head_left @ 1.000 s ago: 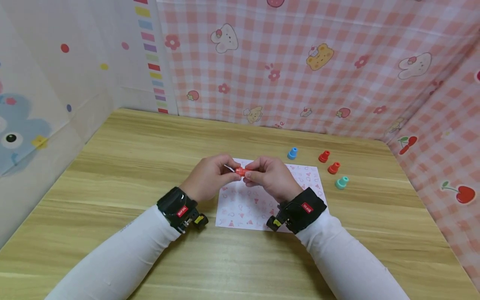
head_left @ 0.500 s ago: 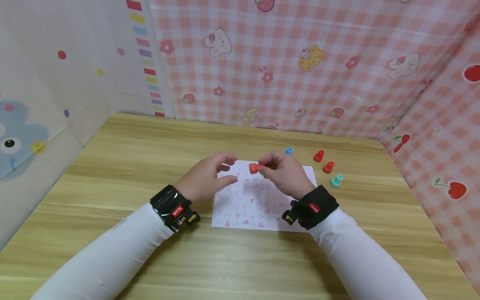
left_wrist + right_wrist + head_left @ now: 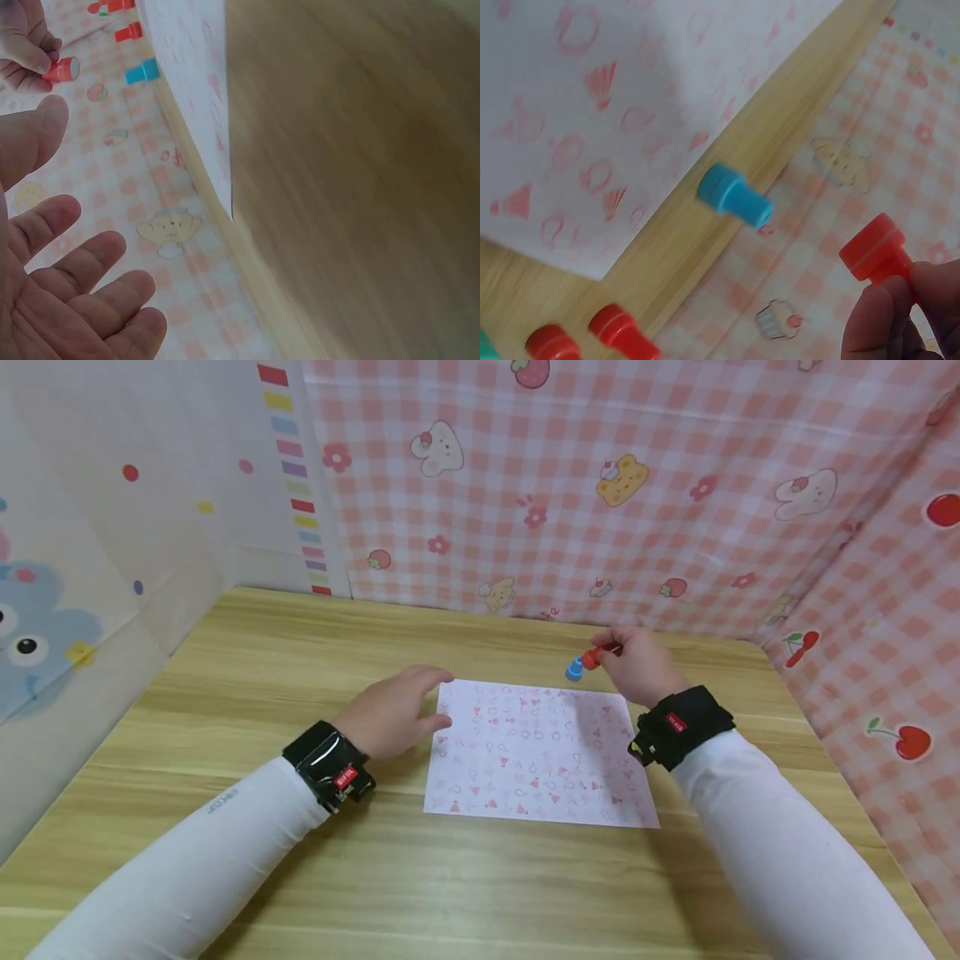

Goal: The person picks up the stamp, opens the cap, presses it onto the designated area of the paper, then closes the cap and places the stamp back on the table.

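My right hand [image 3: 641, 667] pinches a small red stamp [image 3: 874, 247] by its narrow handle, its wide end pointing away from the fingers. Beside it a blue stamp [image 3: 574, 669] stands on the table past the paper's far edge; the two overlap in the head view. My left hand [image 3: 393, 714] holds nothing, fingers spread apart, at the left edge of the white paper [image 3: 540, 752]. That sheet bears many red and pink prints, shuttlecocks among them. In the left wrist view the palm and fingers [image 3: 67, 206] show bare.
Two more red stamps [image 3: 622, 330] [image 3: 553, 343] and a teal one [image 3: 486, 346] stand by the paper's corner, hidden behind the right hand in the head view. A pink checked cloth [image 3: 525, 485] hangs behind the wooden table [image 3: 360, 877].
Both hands were together at the red stamp over the paper. The left has let go and drawn back left; the right has carried the stamp right and away, near the blue one.
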Available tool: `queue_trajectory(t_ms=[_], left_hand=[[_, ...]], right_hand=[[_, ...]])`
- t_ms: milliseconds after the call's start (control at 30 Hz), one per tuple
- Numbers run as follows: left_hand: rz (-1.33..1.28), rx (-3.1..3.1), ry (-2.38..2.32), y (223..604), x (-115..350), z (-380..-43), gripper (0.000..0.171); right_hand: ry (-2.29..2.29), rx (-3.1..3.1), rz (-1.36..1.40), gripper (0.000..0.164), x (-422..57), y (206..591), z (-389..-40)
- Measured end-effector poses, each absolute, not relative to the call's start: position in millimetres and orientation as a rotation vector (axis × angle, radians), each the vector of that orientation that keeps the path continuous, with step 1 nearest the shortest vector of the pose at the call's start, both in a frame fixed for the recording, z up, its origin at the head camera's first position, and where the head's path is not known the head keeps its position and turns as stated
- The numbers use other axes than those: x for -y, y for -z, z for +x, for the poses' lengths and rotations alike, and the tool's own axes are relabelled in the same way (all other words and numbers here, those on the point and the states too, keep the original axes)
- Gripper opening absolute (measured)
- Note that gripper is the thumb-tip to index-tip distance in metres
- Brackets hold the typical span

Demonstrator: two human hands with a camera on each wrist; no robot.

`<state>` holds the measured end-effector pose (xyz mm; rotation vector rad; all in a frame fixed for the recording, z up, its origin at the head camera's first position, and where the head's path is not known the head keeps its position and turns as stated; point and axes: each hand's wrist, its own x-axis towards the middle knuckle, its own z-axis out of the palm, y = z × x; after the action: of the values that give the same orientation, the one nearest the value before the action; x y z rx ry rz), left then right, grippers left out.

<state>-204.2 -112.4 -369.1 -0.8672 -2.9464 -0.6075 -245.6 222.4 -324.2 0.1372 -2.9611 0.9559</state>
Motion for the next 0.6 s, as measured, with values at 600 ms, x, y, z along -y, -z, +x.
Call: queue_trajectory(t_ms=[600], left_hand=[[-0.901,2.953,0.361,368,127,-217,0.068]], right_hand=[[-0.652,3.220,-0.113,0.029,-238,351,-290]])
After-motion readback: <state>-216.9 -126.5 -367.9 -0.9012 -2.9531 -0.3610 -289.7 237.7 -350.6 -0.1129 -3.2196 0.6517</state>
